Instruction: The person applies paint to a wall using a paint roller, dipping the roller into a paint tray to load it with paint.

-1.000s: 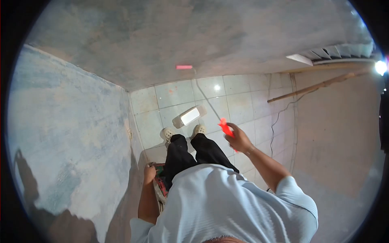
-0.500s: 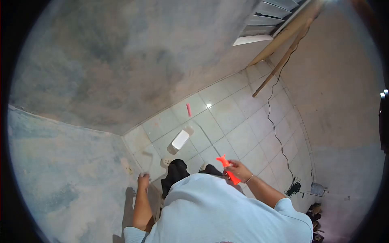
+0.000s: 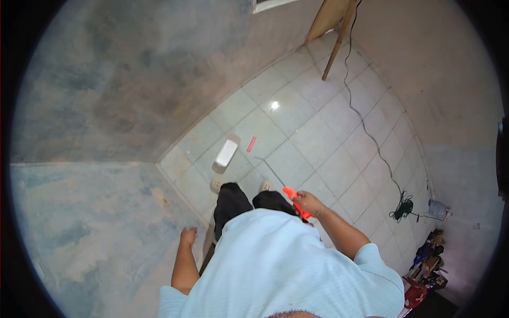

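Note:
In the head view my right hand [image 3: 308, 203] is closed round the bright orange handle [image 3: 289, 192] of a tool. A long thin rod [image 3: 273, 172] runs from it towards the floor ahead of my feet. My left hand [image 3: 188, 236] hangs low beside the left wall with its fingers curled. Whether anything is in them I cannot make out. Beyond my feet a white oblong container [image 3: 226, 153] lies on the tiles. A short pink stick [image 3: 252, 144] lies just right of it, apart from the rod's tip.
Painted walls [image 3: 79, 212] meet in a corner at left. A wooden pole [image 3: 335, 53] leans at the back. A black cable [image 3: 365, 124] crosses the tiled floor [image 3: 307, 132] to a coil [image 3: 404, 206] near a clear plastic bottle [image 3: 437, 210]. Piled items [image 3: 427, 259] stand at lower right.
My view has turned and shifted, and I stand closer to the white container and pink stick. The orange tool stays in my right hand; my left hand remains low at the left.

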Demonstrator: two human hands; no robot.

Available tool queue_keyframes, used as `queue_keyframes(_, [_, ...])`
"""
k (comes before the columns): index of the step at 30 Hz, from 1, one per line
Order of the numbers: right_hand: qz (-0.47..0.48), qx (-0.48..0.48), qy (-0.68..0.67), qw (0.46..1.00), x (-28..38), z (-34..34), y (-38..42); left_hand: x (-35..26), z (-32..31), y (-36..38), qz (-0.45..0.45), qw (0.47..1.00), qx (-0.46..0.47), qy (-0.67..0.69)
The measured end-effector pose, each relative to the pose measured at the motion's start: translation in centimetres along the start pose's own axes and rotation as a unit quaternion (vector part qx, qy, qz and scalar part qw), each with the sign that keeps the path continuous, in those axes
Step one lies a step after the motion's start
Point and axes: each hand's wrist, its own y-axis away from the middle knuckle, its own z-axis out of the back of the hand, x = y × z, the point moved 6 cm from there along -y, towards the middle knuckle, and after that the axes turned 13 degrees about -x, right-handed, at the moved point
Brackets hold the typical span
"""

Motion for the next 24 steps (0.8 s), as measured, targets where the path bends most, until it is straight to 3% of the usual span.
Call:
queue_keyframes(1, [0.006, 0.006, 0.005, 1.0, -0.7, 0.3, -0.9, -2.3, 0.1, 2.5, -0.006, 0.998, -0.056, -0.012])
queue_keyframes(2, [0.009, 0.014, 0.011, 1.0, -1.3, 0.4, -1.6, -0.8, -0.2, 0.4, -0.04, 0.998, -0.045, -0.023])
queue_keyframes(4, [-0.011, 0.038, -0.038, 0.998, -1.0, -0.1, -1.6, -4.5, 0.7, 4.6, -0.112, 0.992, -0.064, -0.007])
queue_keyframes(8, [-0.04, 0.036, 0.024, 0.998, -1.9, -2.1, -4.7, -2.0, 1.0, 7.3, -0.1, 0.993, -0.063, 0.032])
queue_keyframes(10, [0.054, -0.019, 0.18, 0.982, -3.7, -3.8, -9.7, 0.1, 1.5, 9.1, -0.077, 0.991, -0.066, -0.083])
queue_keyframes(14, [0.05, -0.014, 0.252, 0.966, -1.9, -8.4, -11.3, 5.2, 3.2, 11.1, 0.019, 0.996, -0.086, -0.018])
queue_keyframes(15, [0.038, -0.01, 0.207, 0.978, -1.6, -9.6, -12.2, 6.3, 3.7, 11.7, 0.067, 0.992, -0.102, 0.016])
queue_keyframes(20, [-0.002, 0.017, 0.102, 0.995, 0.1, -15.2, -17.3, 12.2, 4.5, 12.9, 0.122, 0.991, -0.046, 0.0])
queue_keyframes(22, [-0.07, 0.009, -0.002, 0.998, 1.8, -17.1, -17.7, 12.7, 5.1, 12.8, 0.126, 0.991, -0.038, -0.007])
queue_keyframes(24, [-0.074, 0.006, -0.023, 0.997, 3.2, -18.9, -19.0, 12.0, 6.4, 12.6, 0.088, 0.993, -0.044, -0.06])
